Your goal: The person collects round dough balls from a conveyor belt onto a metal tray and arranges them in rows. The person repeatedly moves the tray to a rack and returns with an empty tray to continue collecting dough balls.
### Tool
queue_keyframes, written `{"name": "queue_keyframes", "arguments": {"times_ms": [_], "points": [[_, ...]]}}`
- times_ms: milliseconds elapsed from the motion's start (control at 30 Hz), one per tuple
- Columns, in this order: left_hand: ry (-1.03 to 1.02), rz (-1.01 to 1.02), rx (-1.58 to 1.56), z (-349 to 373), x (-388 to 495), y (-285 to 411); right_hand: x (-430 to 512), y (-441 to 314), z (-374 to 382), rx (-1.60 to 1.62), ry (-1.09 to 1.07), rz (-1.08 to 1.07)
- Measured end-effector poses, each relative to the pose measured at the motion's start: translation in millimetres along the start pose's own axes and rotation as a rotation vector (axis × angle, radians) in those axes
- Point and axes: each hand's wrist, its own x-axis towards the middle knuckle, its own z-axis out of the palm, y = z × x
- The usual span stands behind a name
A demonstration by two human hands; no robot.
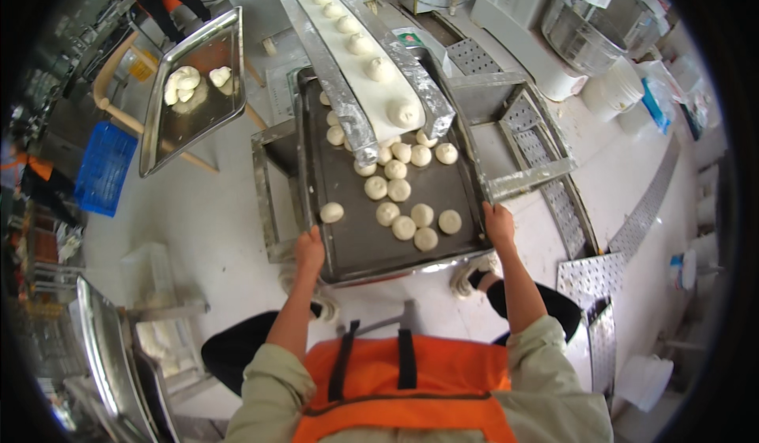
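Note:
My left hand [309,253] grips the left rim of a dark metal baking tray [367,259] near its front corner. On the opposite rim, my right hand [499,223] holds the same tray. Several round filled dough buns [404,227] lie scattered on it, some touching one another. One bun [332,212] sits apart by the left rim, close to my left hand. Above the tray's far part ends a white conveyor belt [362,84] with floury metal side rails. A single file of buns rides on it, the nearest bun [406,114] at its end. The belt hides part of the tray.
A metal frame stand [528,176] shows on both sides of the tray. At left, a shiny tray [204,116] with dough lumps rests on a wooden chair [118,111], beside a blue crate [105,167]. A dough mixer [584,27] stands right. Other people are partly visible at far left.

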Motion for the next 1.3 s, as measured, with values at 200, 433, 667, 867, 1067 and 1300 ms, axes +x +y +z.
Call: {"name": "queue_keyframes", "arguments": {"times_ms": [200, 433, 667, 867, 1067, 1300], "points": [[-0.159, 0.033, 0.02, -11, -66, -20, -116, 45, -27, -0.049, -0.006, 0.174], [-0.072, -0.109, 0.041, -51, -76, -63, -100, 4, 15, 0.0, -0.097, 0.049], [0.005, -0.045, -0.075, -1, -21, -10, 11, -7, -1, -0.029, -0.02, -0.038], [-0.114, -0.007, -0.037, -39, -81, -57, -142, 24, -11, 0.089, -0.023, 0.161], [-0.064, -0.019, 0.003, -27, -22, -20, -41, -15, 2, 0.046, -0.063, 0.077], [-0.048, 0.06, 0.058, -25, -74, -64, -121, 28, -14, 0.013, -0.078, 0.178]]}}
